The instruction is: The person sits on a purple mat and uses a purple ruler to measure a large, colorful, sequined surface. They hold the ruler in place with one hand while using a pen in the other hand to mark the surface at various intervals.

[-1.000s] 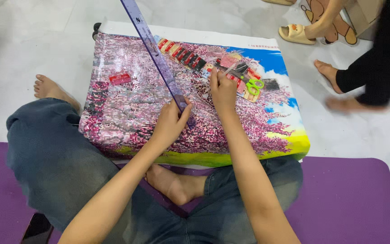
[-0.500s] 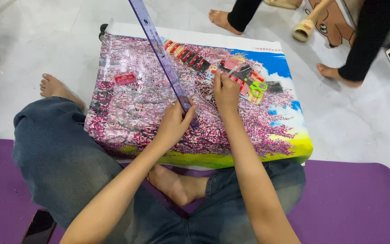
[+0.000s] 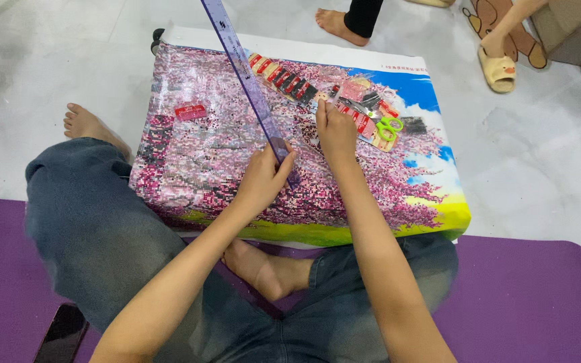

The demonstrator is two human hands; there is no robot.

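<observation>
purple ruler [image 3: 243, 70] lies slanted across the pink canvas [image 3: 223, 168]; left hand [image 3: 262, 178] clamps its near end flat to steady it, right hand [image 3: 335, 129] pinches a small tool beside it.

Single head camera — looking steeply down, close.

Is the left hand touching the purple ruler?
Touching. The head view shows the left hand with its fingers wrapped around the near end of the purple ruler.
</observation>
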